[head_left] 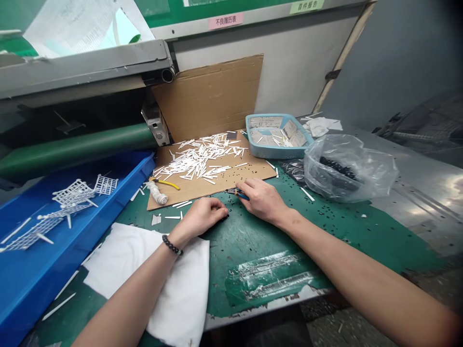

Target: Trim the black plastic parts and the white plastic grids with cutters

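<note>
My left hand (202,215) is closed over the green mat, its fingertips pinched around a small black part (224,218) that they mostly cover. Just to the right, my right hand (263,200) grips a pair of side cutters (240,194) with blue and some yellow on the handles. The jaws point left at the cardboard's front edge. Beyond both hands, a heap of thin white plastic sticks (198,156) covers the cardboard sheet (173,193). A yellow-handled tool (168,184) lies there beside a rolled white wrap (156,193). Tiny black bits are scattered about the mat.
A blue tray (47,279) with white lattice frames (72,193) stands at left. White cloth (188,284) lies under my left forearm. A light-blue basket (278,153) and a clear bag (376,168) of black parts (338,168) sit at back right. Cardboard (213,96) stands upright behind.
</note>
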`<action>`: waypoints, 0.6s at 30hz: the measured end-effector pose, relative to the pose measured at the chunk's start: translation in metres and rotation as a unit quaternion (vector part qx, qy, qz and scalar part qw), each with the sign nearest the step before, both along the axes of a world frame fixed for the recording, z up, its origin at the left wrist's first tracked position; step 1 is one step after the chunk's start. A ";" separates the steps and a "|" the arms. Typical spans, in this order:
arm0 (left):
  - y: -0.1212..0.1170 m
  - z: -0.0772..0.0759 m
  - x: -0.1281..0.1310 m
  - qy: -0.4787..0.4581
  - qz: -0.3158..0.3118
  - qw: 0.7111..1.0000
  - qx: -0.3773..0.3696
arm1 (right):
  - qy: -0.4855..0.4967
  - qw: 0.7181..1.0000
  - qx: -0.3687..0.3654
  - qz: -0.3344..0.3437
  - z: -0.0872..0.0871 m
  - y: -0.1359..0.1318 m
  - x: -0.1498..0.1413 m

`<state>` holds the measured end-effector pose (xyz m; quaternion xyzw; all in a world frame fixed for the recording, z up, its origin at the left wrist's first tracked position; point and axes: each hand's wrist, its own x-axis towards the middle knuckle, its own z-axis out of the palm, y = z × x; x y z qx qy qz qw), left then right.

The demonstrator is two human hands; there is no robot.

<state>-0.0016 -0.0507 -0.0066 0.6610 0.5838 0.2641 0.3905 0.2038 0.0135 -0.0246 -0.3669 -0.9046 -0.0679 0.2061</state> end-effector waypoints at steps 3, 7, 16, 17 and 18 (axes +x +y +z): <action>-0.004 0.002 0.004 0.097 -0.035 0.993 0.062 | -0.003 1.000 -0.004 -0.003 0.002 0.000 0.000; -0.006 0.002 0.009 0.105 -0.038 0.990 0.090 | -0.003 1.000 -0.007 -0.004 0.003 0.000 0.000; 0.005 0.009 0.001 -0.307 0.147 0.927 -0.154 | 0.013 1.000 0.021 0.017 0.004 -0.001 -0.002; 0.005 0.011 -0.001 -0.337 0.153 0.915 -0.163 | 0.012 1.000 0.020 0.021 0.004 -0.002 -0.002; 0.005 0.011 -0.002 -0.359 0.154 0.905 -0.167 | 0.012 0.999 0.019 0.024 0.005 -0.003 -0.004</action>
